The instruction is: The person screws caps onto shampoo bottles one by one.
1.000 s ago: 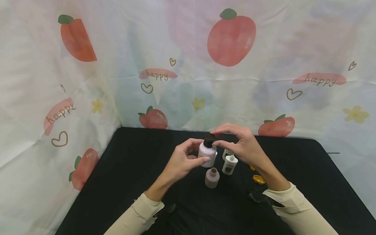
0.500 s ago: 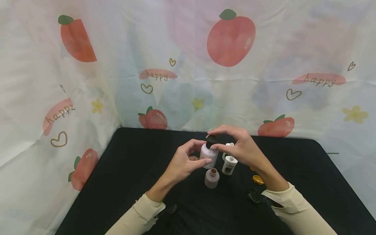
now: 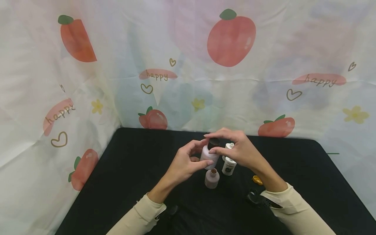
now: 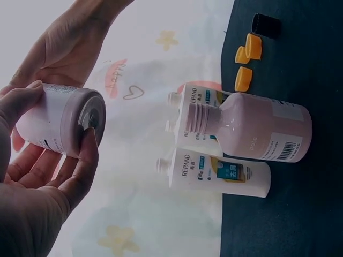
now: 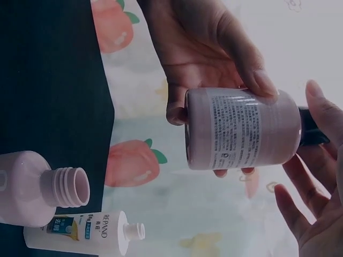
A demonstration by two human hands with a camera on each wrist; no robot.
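Observation:
Above the table my left hand [image 3: 183, 160] grips a pale pink bottle [image 3: 208, 156] round its body, thumb on the near side. In the right wrist view the bottle's printed label [image 5: 233, 128] shows. My right hand [image 3: 241, 148] pinches the black cap [image 3: 213, 143] on its neck between thumb and fingers. Below the hands stands a second pink bottle [image 3: 212, 179], its threaded neck uncovered. White bottles [image 3: 229, 167] without caps stand just behind it; the left wrist view shows a white bottle [image 4: 214, 174] with a REPAND label.
Yellow caps [image 4: 243, 79] and a loose black cap [image 4: 266, 25] lie on the black table [image 3: 141, 156] to the right. A printed cloth [image 3: 188, 94] hangs behind the table.
The held bottle has shifted slightly to the right. My right hand has come down and left a little with the black cap, its fingers turning round it.

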